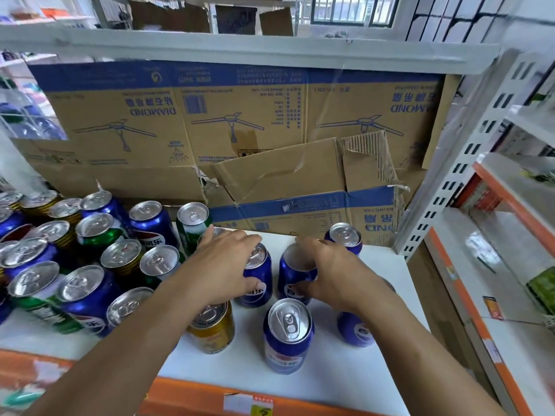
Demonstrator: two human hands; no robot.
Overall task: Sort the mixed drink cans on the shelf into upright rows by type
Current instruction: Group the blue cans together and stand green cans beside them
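Our right arm (pixel 399 331) hides most of a blue can (pixel 356 333); our left wrist (pixel 192 295) half-covers a gold can (pixel 214 337); leftmost cans (pixel 4 219) are cropped.

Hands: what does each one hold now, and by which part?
The left hand grips a blue can by its top and upper side. The right hand grips the neighbouring blue can round its upper side.

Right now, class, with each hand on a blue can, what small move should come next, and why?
Probably slide both held cans back toward the rear blue can to start a row. The left hand grips the left blue can, the right hand grips the right blue can, and the rear one stands upright on the shelf, apart from the mixed cluster at left.
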